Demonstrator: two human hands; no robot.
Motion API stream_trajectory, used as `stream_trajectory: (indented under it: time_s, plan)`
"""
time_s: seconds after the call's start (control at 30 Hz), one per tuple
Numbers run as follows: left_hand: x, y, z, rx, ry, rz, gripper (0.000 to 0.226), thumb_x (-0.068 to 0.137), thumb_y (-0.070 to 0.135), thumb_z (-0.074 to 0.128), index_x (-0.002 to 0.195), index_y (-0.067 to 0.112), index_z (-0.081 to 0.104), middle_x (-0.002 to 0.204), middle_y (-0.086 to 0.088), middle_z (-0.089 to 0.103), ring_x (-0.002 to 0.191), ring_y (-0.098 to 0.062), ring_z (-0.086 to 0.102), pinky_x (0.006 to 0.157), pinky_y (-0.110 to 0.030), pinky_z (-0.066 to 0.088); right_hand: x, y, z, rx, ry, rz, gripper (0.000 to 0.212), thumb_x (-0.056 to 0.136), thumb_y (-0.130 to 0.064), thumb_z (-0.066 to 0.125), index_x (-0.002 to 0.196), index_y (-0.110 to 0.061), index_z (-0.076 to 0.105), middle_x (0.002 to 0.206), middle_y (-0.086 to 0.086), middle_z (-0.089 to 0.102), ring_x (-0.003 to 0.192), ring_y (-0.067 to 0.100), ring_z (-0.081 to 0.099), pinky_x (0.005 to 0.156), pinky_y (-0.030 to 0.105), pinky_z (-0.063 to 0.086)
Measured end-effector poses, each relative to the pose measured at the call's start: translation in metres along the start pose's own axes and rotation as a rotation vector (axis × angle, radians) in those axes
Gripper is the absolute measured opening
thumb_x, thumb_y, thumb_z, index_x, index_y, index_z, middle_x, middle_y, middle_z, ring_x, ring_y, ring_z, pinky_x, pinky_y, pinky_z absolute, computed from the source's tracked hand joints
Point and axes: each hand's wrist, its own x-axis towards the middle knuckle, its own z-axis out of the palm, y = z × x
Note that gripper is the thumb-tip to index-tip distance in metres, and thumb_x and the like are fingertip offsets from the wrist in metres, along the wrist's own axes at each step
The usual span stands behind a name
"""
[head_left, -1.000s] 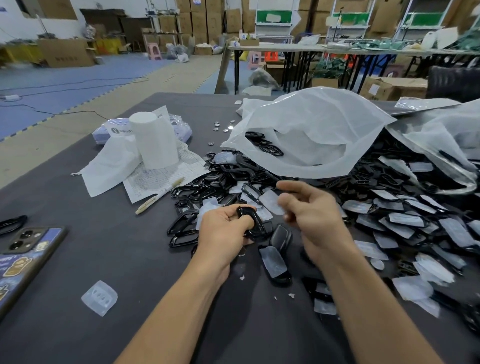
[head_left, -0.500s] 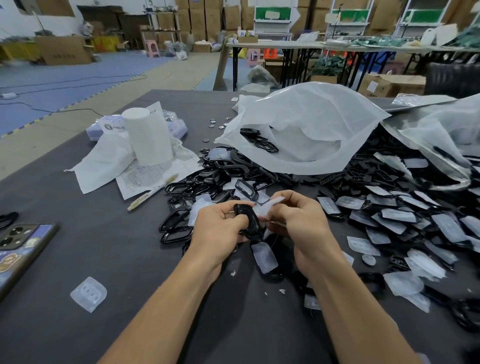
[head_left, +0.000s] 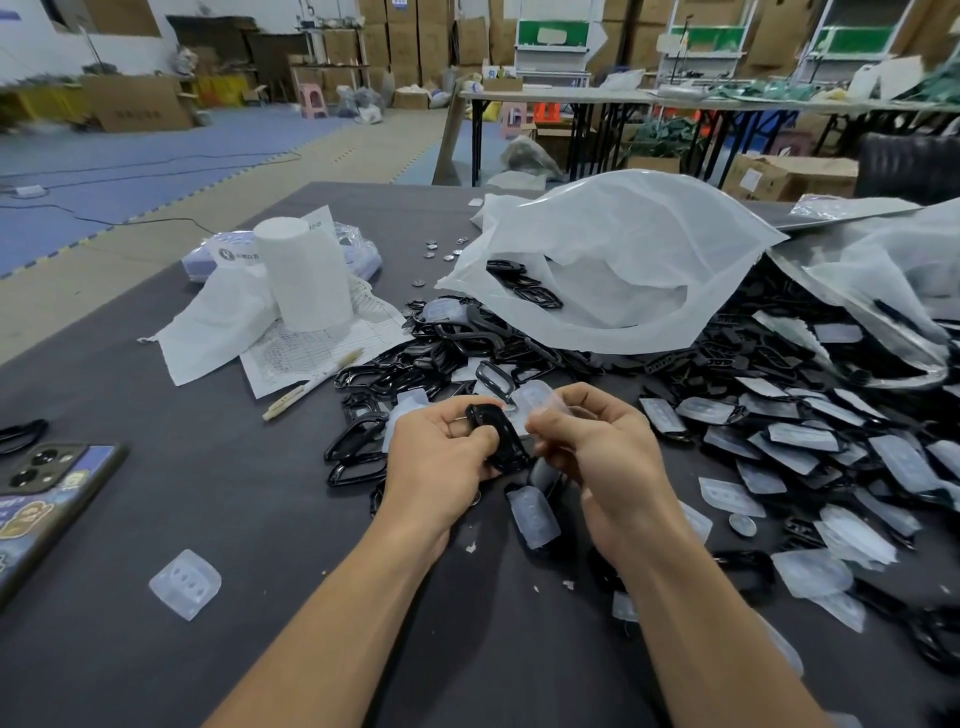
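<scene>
Work in hand: fitting a translucent button pad (head_left: 540, 397) to a black key-fob shell (head_left: 493, 434).

The left hand (head_left: 441, 467) is curled round the shell, thumb across its near face. It holds the shell just above the table, in front of the person and at the near edge of the parts heap. The right hand (head_left: 608, 457) pinches the pad between thumb and forefinger, the other fingers loosely bent. Pad and shell sit close together; contact between them cannot be confirmed.

Handling judgement: the shell looks light, rigid and glossy, so likely slippery. It is best gripped by its long edges, leaving the open face clear. The pad appears soft, thin and floppy, so it should be held by one rim and fed in end first.

Surface: a dark grey table (head_left: 208, 493), matt. It carries a heap of black frames (head_left: 415, 364), a spread of padded shells (head_left: 805, 447), a white plastic bag (head_left: 623, 260), a paper roll (head_left: 306, 275) on printed sheets, a pen (head_left: 311, 384), a phone (head_left: 47, 493) and one loose pad (head_left: 185, 584).

Room: a warehouse floor with stacked cartons and trestle tables beyond.
</scene>
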Motion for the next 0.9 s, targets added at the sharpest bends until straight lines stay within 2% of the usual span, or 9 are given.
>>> stream_trajectory:
  time_s: [0.17,0.27,0.37,0.47,0.57,0.73,0.9]
  plan:
    - [-0.001,-0.001,0.000,-0.006,-0.012,0.033,0.035,0.091,-0.013,0.061,0.091,0.017,0.079,0.076,-0.013,0.078,0.063,-0.019,0.074,0.054,-0.021,0.055,-0.002,0.008,0.008,-0.120,-0.020,-0.051,0.023,0.087,-0.006,0.071,0.065,-0.012,0.073,0.065,0.006,0.062,0.055,0.012,0.047,0.053,0.025,0.041]
    - [-0.002,0.000,0.000,-0.040,-0.025,0.033,0.020,0.093,-0.003,0.070,0.098,0.014,0.079,0.076,-0.015,0.078,0.062,-0.016,0.071,0.054,-0.020,0.054,-0.003,0.011,0.013,-0.249,-0.003,-0.064,0.018,0.077,-0.023,0.070,0.063,-0.013,0.071,0.060,-0.001,0.061,0.054,0.009,0.048,0.058,0.029,0.041]
    - [-0.003,0.002,0.001,-0.113,-0.065,0.011,0.014,0.093,0.001,0.073,0.103,0.009,0.078,0.079,-0.017,0.078,0.064,-0.016,0.072,0.057,-0.020,0.055,-0.004,0.014,0.013,-0.401,0.047,-0.130,0.017,0.078,-0.032,0.071,0.064,-0.023,0.074,0.057,-0.008,0.064,0.053,0.005,0.052,0.057,0.024,0.043]
    - [-0.003,0.002,0.002,-0.154,-0.102,-0.011,0.024,0.093,-0.010,0.066,0.104,0.008,0.077,0.083,-0.014,0.079,0.068,-0.016,0.074,0.059,-0.020,0.056,-0.004,0.015,0.011,-0.517,0.105,-0.221,0.018,0.084,-0.031,0.074,0.066,-0.030,0.075,0.057,-0.011,0.067,0.054,-0.001,0.055,0.053,0.012,0.041]
    - [-0.002,0.004,0.000,-0.244,-0.165,-0.033,0.029,0.092,-0.015,0.061,0.106,0.006,0.076,0.093,-0.013,0.080,0.082,-0.020,0.077,0.070,-0.026,0.062,-0.004,0.015,0.011,-0.575,0.158,-0.275,0.022,0.086,-0.031,0.075,0.064,-0.028,0.074,0.056,-0.012,0.066,0.053,-0.001,0.056,0.052,0.009,0.041]
    - [-0.001,0.006,0.000,-0.343,-0.261,-0.107,0.055,0.082,-0.030,0.037,0.112,0.001,0.071,0.096,-0.013,0.079,0.086,-0.022,0.078,0.073,-0.028,0.062,-0.002,0.016,0.011,-0.642,0.240,-0.304,0.028,0.087,-0.030,0.076,0.062,-0.020,0.070,0.056,-0.010,0.064,0.055,0.003,0.056,0.052,0.012,0.040]
    - [-0.003,0.007,0.003,-0.370,-0.239,-0.119,0.054,0.084,-0.026,0.037,0.096,0.005,0.080,0.100,-0.021,0.065,0.081,-0.022,0.076,0.071,-0.028,0.062,0.001,0.019,0.012,-0.704,0.281,-0.336,0.034,0.086,-0.032,0.076,0.060,-0.015,0.064,0.053,-0.008,0.060,0.056,0.010,0.055,0.051,0.016,0.040]
